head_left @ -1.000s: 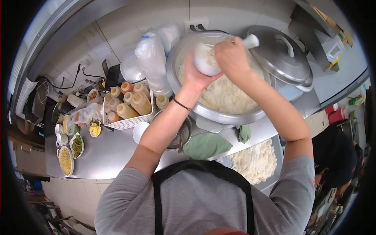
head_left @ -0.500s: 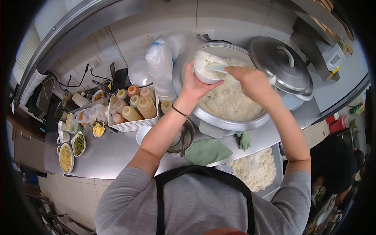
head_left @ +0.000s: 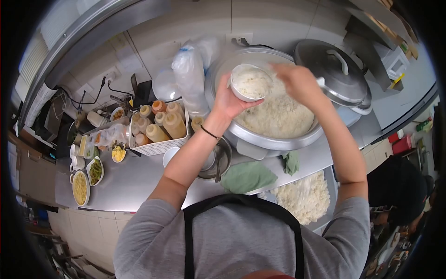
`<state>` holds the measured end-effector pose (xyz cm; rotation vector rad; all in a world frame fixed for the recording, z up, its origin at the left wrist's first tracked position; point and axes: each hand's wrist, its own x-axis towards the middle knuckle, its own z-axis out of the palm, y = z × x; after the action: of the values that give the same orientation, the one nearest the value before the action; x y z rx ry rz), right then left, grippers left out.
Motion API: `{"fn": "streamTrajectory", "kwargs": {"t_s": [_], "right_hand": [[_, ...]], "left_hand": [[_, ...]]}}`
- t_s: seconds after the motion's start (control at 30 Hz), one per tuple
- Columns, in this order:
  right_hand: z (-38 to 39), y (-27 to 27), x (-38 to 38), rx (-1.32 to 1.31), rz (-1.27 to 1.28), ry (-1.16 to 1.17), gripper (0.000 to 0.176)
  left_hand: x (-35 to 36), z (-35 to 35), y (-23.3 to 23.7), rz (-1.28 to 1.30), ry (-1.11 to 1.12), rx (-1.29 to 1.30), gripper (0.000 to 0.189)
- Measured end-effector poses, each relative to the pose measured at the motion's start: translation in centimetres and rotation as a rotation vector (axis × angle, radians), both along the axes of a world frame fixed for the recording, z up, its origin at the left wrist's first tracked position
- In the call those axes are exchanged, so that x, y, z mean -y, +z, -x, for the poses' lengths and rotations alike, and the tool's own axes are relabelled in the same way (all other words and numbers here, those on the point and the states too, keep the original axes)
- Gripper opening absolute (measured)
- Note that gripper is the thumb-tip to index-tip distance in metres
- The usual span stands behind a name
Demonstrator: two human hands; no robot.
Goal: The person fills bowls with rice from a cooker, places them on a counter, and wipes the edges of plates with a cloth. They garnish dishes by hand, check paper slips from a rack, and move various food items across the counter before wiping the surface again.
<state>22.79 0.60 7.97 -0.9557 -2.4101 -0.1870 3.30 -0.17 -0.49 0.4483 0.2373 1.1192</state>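
- The bowl point(head_left: 245, 96) is showing plain white.
- The rice point(head_left: 274, 118) is looking creamy white.
- The cooker point(head_left: 278, 144) is gleaming silver-grey.
- The cloth point(head_left: 248, 178) is showing muted green.
- The bottles point(head_left: 174, 126) are showing orange and pale yellow.
- The basket point(head_left: 160, 148) is showing white, patterned with small holes.
- The shirt point(head_left: 241, 242) is showing plain grey, the apron strap point(head_left: 241, 199) black.

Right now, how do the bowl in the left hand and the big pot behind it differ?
Support: the bowl is held up in the left hand, while the pot stands on the counter.
Size: the bowl is small; the pot is far wider.
Look: the bowl is plain white, whereas the pot has a broad silvery rim.
Shared: both are round, uncovered and contain white rice.
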Motion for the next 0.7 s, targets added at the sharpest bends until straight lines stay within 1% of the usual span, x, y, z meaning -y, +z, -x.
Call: {"fn": "streamTrajectory", "kwargs": {"t_s": [0.03,0.07,0.1,0.2,0.23,0.27,0.33,0.4,0.43,0.47,0.5,0.53,0.57,0.63,0.67,0.7], "right_hand": [[-0.5,0.4,0.0,0.002,-0.005,0.0,0.039],[-1.1,0.9,0.2,-0.128,0.075,-0.156,0.038],[-1.2,1.2,0.5,-0.26,0.157,-0.312,0.038],[-0.2,-3.2,0.7,-0.302,0.149,-0.287,0.038],[1.3,-3.5,1.9,-0.269,-0.076,-0.188,0.037],[2.6,-3.7,2.8,-0.269,-0.077,-0.187,0.037],[4.4,-3.8,3.9,-0.177,-0.173,-0.174,0.037],[3.6,-3.1,3.6,-0.16,-0.118,-0.158,0.037],[3.2,-2.5,3.3,-0.136,-0.066,-0.14,0.038],[2.9,-1.7,3.2,-0.136,-0.065,-0.141,0.038],[2.7,-0.8,3.0,-0.201,-0.062,-0.172,0.038],[2.6,-0.3,2.9,-0.265,-0.059,-0.203,0.038],[2.7,-0.8,2.5,-0.263,-0.056,-0.204,0.038],[3.1,-2.1,2.0,-0.213,-0.182,-0.037,0.036],[2.9,-2.3,2.0,-0.214,-0.183,-0.037,0.036],[2.8,-2.4,2.5,-0.206,-0.129,-0.032,0.036]], "left_hand": [[0.0,0.0,0.1,-0.029,-0.018,0.084,0.059],[0.0,0.0,0.1,-0.054,-0.034,0.169,0.06],[0.2,0.0,0.0,-0.054,-0.029,0.17,0.06],[0.1,-0.6,0.4,-0.103,0.027,0.212,0.061],[0.0,-1.0,0.3,-0.085,0.061,0.226,0.061],[0.0,-1.2,0.2,-0.065,0.094,0.24,0.061],[-0.2,-1.3,-0.1,-0.083,0.095,0.219,0.061],[-0.2,-1.1,-0.3,-0.098,0.094,0.192,0.061],[-0.1,-0.8,-0.2,-0.107,0.085,0.148,0.06],[0.1,-0.5,-0.2,-0.116,0.077,0.107,0.06],[0.3,-0.3,0.0,-0.114,0.076,0.108,0.06],[0.4,0.0,0.2,-0.135,0.07,0.05,0.059],[0.6,0.1,0.2,-0.155,0.064,-0.008,0.059],[0.7,0.3,0.1,-0.125,0.064,0.006,0.059],[0.6,0.5,0.2,-0.099,0.065,0.02,0.059],[0.6,0.7,0.2,-0.099,0.067,0.02,0.059]]}}
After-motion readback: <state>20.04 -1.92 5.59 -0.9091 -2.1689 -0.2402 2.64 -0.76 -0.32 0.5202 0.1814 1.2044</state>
